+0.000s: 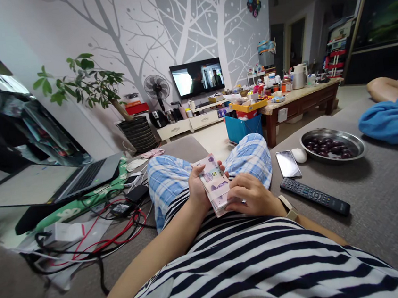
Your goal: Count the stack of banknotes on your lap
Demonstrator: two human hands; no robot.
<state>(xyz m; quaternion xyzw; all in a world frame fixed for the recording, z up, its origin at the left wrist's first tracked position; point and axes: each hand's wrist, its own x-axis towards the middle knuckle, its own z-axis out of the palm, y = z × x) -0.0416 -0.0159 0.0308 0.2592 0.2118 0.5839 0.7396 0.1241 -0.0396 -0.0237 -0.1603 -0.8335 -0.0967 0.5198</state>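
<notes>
A thick stack of purple banknotes (213, 178) is held over my lap, tilted, with a "5" showing on the top note. My left hand (198, 187) grips it along the left side, thumb on top and fingertips coming round the far right edge. A pale strip lies across the lower part of the stack. My right hand (250, 195) is bent at the stack's lower right edge, its fingers curled against the notes; its thumb is partly hidden. On the right wrist is a watch with a light band (288, 207).
To the right on the sofa lie a remote control (315, 196), a phone (288, 164), a white mouse (299, 155) and a metal bowl (358, 153) of dark fruit. Leftward are tangled cables (98, 245) and a laptop (91, 177). Another person's leg (385, 90) shows at far right.
</notes>
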